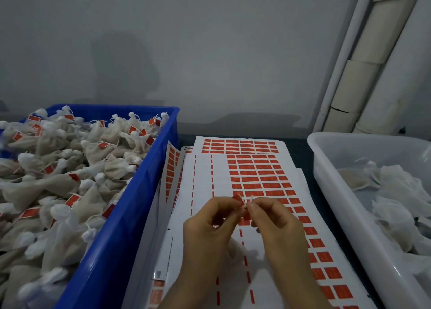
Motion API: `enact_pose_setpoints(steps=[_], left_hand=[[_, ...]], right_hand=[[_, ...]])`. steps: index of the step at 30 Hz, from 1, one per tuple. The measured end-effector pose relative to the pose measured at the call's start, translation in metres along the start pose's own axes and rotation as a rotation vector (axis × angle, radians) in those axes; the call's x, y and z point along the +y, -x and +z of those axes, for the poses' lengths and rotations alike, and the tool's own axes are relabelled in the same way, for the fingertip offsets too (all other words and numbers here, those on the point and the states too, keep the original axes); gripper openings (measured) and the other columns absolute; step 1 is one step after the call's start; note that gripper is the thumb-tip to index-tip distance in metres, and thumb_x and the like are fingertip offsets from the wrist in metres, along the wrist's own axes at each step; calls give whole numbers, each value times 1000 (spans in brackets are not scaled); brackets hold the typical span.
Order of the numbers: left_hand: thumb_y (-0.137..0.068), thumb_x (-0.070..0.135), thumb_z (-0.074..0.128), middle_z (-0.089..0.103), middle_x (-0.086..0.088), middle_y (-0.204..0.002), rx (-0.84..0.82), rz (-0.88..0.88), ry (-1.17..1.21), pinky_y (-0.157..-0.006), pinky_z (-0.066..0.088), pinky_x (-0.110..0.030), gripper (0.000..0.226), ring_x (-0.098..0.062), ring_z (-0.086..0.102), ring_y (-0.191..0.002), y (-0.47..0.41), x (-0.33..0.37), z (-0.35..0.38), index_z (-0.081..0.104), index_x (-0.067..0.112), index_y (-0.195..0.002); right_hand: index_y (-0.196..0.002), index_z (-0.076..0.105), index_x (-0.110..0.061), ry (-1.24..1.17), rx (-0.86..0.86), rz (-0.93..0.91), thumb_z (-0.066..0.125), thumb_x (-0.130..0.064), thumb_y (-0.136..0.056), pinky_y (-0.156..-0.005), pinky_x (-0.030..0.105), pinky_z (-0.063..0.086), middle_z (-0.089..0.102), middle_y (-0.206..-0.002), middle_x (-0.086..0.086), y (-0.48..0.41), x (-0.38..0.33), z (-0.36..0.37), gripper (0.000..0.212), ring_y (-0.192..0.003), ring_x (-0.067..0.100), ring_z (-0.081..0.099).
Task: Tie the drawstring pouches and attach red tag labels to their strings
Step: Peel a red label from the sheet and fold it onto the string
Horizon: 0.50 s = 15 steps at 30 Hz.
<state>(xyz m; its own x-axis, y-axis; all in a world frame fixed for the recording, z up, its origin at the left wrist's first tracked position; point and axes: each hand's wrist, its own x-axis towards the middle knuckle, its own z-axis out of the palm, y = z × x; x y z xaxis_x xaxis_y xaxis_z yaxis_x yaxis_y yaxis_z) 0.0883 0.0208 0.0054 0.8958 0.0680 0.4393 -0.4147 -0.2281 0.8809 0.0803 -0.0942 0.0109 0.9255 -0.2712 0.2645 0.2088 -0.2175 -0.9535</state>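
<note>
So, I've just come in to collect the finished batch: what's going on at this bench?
A person is working with both hands above the label sheets. The left hand pinches a red tag, and the right hand pinches the end of a white string right beside it. The blue crate on the left is piled with tied pouches carrying red tags; the white tub on the right holds plain pouches with no tags showing.

Left hand (pixel 210 227) pinches red tag (pixel 238 199); right hand (pixel 276 224) pinches string (pixel 251 199); fingertips meeting.
</note>
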Motion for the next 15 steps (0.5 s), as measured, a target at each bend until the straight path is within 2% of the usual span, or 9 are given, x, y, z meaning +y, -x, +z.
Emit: enact_pose_setpoints(steps=[3, 6, 8, 10, 12, 15], left_hand=[[-67, 33, 61, 70, 27, -78, 24, -29, 28, -73, 53, -8, 22, 2, 67, -84, 1, -1, -1, 65, 42, -87], [-66, 31, 61, 69, 32, -72, 11, -41, 47, -70, 52, -6, 26, 4, 67, -81, 1, -1, -1, 68, 35, -91], [-65, 31, 62, 68, 36, -71, -2, -62, 74, -66, 50, -4, 23, 5, 67, -77, 0, 2, -2, 67, 40, -86], [-64, 32, 63, 70, 32, -73, -4, -109, 120, -64, 51, -5, 21, 2, 68, -76, 0, 3, -2, 67, 44, -81], [-64, 31, 64, 72, 28, -74, 1, -162, 161, -64, 52, -7, 19, 2, 69, -77, -1, 3, -2, 68, 43, -78], [-70, 27, 68, 74, 23, -77, -5, -240, 202, -60, 53, -9, 15, 1, 68, -79, -3, 0, -2, 73, 39, -77]], right_hand=[[-69, 56, -36, -6, 5, -13, 53, -44, -67, -52, -6, 39, 57, -66, -46, 1, -4, 1, 9, -75, -20, 55], [-69, 56, -38, 5, 21, -36, 53, -46, -64, -52, -7, 37, 55, -68, -49, 0, -5, 1, 10, -78, -23, 53], [-69, 57, -40, 21, 25, -51, 54, -47, -65, -52, -6, 37, 57, -70, -47, 1, -4, 1, 9, -80, -22, 53], [-70, 58, -42, 33, 28, -63, 55, -47, -66, -53, -5, 39, 60, -69, -41, 1, -3, 1, 7, -82, -19, 54], [-71, 59, -43, 44, 25, -71, 55, -47, -66, -55, -4, 40, 61, -69, -36, 1, -2, 1, 7, -82, -17, 55], [-73, 58, -48, 41, 8, -61, 54, -51, -66, -55, -3, 41, 60, -72, -38, 2, -3, 3, 9, -82, -15, 57]])
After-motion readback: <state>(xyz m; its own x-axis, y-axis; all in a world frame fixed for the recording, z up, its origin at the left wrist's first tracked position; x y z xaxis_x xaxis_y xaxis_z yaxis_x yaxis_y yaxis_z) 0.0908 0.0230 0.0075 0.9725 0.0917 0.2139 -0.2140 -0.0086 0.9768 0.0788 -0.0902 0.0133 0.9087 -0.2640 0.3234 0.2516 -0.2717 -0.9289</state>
